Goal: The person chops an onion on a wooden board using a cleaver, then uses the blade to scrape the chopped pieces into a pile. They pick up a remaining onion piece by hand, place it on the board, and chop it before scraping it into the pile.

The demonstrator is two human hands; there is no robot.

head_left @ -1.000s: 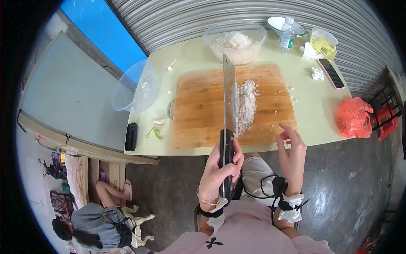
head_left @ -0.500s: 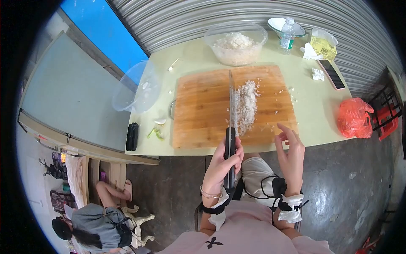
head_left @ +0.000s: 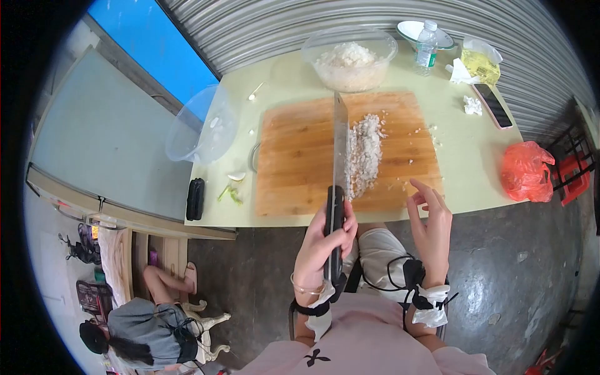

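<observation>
A cleaver [head_left: 340, 144] with a black handle is held in my left hand [head_left: 319, 245], its fingers wrapped round the handle. The blade stands on edge over the wooden cutting board [head_left: 290, 156], just left of a long pile of chopped white bits [head_left: 364, 153]. My right hand [head_left: 430, 226] hangs by the board's lower right corner with its fingers apart and nothing in them. Small crumbs lie scattered on the right part of the board.
Behind the board stands a clear bowl [head_left: 350, 78] of white bits. A plastic tub [head_left: 203, 134] and black case [head_left: 195, 199] are left; a bottle [head_left: 426, 50], phone [head_left: 492, 105] and red bag [head_left: 526, 172] are right. A person [head_left: 147, 331] sits at lower left.
The cleaver and my left hand have shifted slightly left, and the blade is tilted so more of its side shows. My right hand has barely moved.
</observation>
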